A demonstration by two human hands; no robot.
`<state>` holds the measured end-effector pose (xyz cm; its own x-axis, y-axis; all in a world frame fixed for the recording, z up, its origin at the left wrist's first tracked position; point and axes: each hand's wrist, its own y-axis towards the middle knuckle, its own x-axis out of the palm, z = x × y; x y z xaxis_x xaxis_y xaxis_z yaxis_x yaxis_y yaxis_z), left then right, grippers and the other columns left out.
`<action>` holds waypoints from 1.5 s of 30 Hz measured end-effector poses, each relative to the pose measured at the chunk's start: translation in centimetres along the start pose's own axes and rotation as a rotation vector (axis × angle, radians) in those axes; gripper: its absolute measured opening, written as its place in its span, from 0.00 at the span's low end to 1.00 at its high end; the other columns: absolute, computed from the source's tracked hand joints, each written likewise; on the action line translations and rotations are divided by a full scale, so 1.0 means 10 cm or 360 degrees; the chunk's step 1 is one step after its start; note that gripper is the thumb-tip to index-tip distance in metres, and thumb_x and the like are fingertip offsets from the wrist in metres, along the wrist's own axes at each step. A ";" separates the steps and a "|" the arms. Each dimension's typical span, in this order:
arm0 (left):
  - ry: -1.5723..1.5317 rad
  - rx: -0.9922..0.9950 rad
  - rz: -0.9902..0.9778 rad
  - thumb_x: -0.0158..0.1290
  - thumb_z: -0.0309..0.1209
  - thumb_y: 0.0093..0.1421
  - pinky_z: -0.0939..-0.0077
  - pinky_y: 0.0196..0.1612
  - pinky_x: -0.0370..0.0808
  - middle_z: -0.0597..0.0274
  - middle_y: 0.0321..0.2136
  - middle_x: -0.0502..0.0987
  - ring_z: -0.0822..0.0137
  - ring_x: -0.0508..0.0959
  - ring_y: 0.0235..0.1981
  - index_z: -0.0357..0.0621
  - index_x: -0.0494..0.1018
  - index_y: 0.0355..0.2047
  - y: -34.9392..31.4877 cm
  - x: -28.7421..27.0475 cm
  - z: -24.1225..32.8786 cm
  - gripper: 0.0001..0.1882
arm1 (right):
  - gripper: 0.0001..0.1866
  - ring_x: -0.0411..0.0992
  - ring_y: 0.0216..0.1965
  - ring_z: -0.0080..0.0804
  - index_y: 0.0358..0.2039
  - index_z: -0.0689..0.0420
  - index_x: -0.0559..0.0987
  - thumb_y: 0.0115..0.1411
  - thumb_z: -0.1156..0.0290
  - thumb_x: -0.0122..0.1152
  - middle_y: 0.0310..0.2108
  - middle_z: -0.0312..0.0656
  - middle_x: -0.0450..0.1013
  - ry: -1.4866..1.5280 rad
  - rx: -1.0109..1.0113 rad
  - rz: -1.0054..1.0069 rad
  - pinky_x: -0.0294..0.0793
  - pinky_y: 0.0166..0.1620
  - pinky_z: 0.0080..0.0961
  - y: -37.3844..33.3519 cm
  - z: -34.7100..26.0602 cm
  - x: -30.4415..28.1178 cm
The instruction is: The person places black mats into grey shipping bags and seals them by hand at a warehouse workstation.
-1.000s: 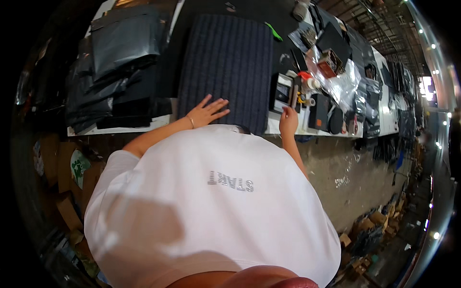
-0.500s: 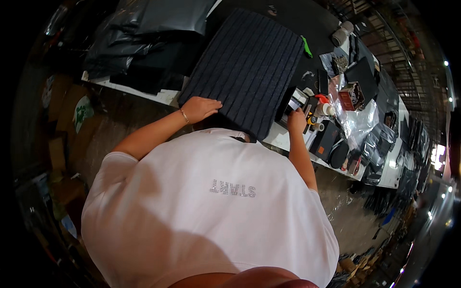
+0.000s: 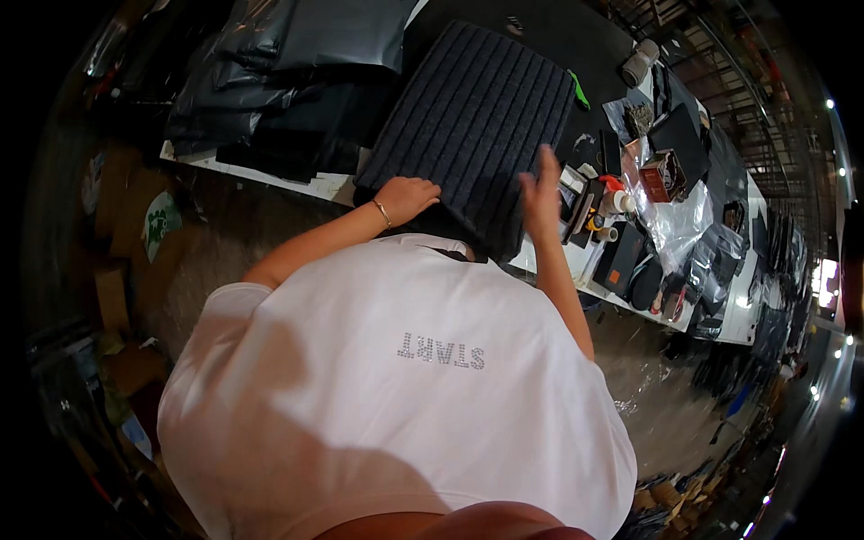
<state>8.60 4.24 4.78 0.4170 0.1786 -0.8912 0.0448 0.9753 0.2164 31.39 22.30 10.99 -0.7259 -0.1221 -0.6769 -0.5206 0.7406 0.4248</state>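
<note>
A dark navy ribbed mat (image 3: 481,108) lies at a slant on the table in front of me. My left hand (image 3: 409,198) rests on its near left edge, fingers stretched over the surface. At the mat's right edge is my right hand (image 3: 542,200), raised with thumb and fingers apart and nothing in it. Whether the right palm touches the mat, I cannot tell. Just right of that hand stands a small open box (image 3: 571,191). A bright green item (image 3: 579,90) lies by the far right corner of the mat.
Black plastic bags (image 3: 333,36) are piled at the left of the table. On the right are a white bottle (image 3: 619,202), a yellow-and-black tape measure (image 3: 594,220), a dark box (image 3: 619,256), a red box (image 3: 664,175) and clear plastic film (image 3: 670,225). Cardboard (image 3: 112,292) stands at the lower left.
My right hand has left the small open box and moved up and left to the mat's edge, its fingers spreading. The left hand stays at the near edge. The view has shifted slightly.
</note>
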 end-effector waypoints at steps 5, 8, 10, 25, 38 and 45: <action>-0.0050 -0.0167 -0.0263 0.54 0.38 0.62 0.62 0.34 0.75 0.64 0.29 0.78 0.58 0.79 0.33 0.49 0.73 0.34 0.12 -0.60 0.13 0.08 | 0.28 0.73 0.53 0.45 0.56 0.56 0.74 0.60 0.55 0.64 0.54 0.52 0.72 -0.0468 -0.0172 -0.1332 0.72 0.53 0.36 -0.38 -0.50 -0.13; -0.0234 -0.0241 -0.0867 0.54 0.38 0.61 0.62 0.37 0.75 0.61 0.29 0.79 0.57 0.80 0.34 0.50 0.74 0.35 0.24 -1.48 0.25 0.08 | 0.22 0.76 0.43 0.43 0.45 0.60 0.80 0.58 0.56 0.66 0.41 0.53 0.76 -0.0167 0.0067 -0.1948 0.73 0.48 0.34 0.04 -0.86 -0.43; -0.0276 -0.0083 -0.0559 0.56 0.37 0.59 0.62 0.41 0.74 0.59 0.33 0.79 0.55 0.79 0.36 0.49 0.74 0.38 0.30 -1.91 0.35 0.09 | 0.18 0.75 0.33 0.45 0.35 0.63 0.80 0.56 0.60 0.68 0.29 0.53 0.76 0.0163 0.0144 -0.2086 0.72 0.40 0.35 0.37 -1.00 -0.59; 0.0511 0.0055 -0.0374 0.57 0.54 0.57 0.47 0.70 0.46 0.59 0.71 0.49 0.55 0.49 0.71 0.60 0.53 0.70 -0.21 0.03 -0.11 0.44 | 0.38 0.68 0.56 0.54 0.51 0.59 0.78 0.47 0.42 0.65 0.57 0.49 0.69 -0.0455 0.0561 -0.1345 0.67 0.59 0.45 1.38 0.66 0.82; -0.0297 0.0560 0.0129 0.54 0.46 0.60 0.61 0.45 0.76 0.56 0.39 0.80 0.53 0.79 0.43 0.49 0.75 0.46 0.56 -0.85 -0.40 0.20 | 0.43 0.78 0.40 0.51 0.66 0.56 0.60 0.54 0.58 0.68 0.47 0.54 0.76 -0.0853 -0.0283 -0.0981 0.78 0.40 0.39 0.00 -0.51 0.19; 0.0198 -0.0988 0.0122 0.50 0.22 0.52 0.57 0.51 0.75 0.54 0.47 0.73 0.49 0.74 0.50 0.45 0.73 0.50 -0.65 -0.84 -2.46 0.23 | 0.40 0.78 0.31 0.53 0.66 0.48 0.61 0.56 0.50 0.65 0.38 0.52 0.78 -0.0911 0.0418 -0.0806 0.75 0.30 0.43 -0.99 -0.40 -0.13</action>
<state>-17.53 -0.39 0.99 0.2878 0.2281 -0.9301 -0.5309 0.8463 0.0433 35.70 12.48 10.10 -0.0505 -0.1802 -0.9823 -0.5504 0.8258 -0.1232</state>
